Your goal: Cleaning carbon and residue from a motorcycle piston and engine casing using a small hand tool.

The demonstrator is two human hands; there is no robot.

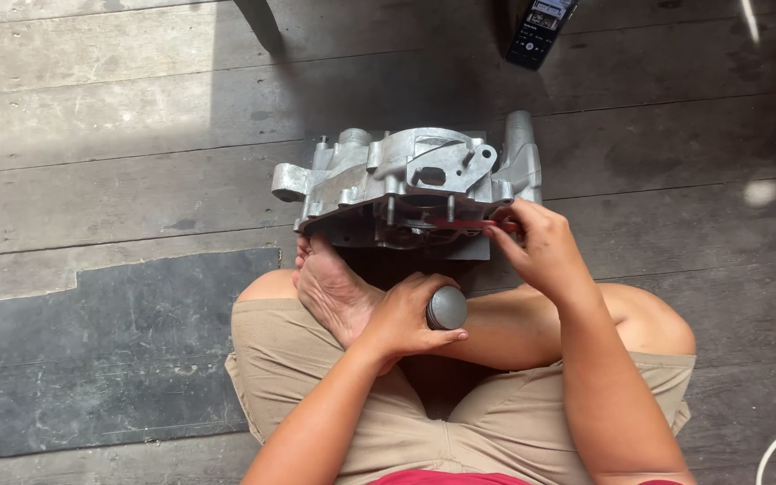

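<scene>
Grey piston (446,308) in left hand (406,316); right hand (541,247) touches aluminium casing (406,184).

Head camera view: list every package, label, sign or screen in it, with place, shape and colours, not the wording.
Dark package or device: on the plank floor at the top edge, beyond the grey metal engine casing; slim black rectangle, cut off by the frame, bearing a pale printed panel or screen. Which one, cannot be told.
Nothing else of the kind shows.

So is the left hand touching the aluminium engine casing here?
Apart. The head view shows the left hand wrapped around a grey round piece above the lap, with dark floor between it and the engine casing.
</scene>
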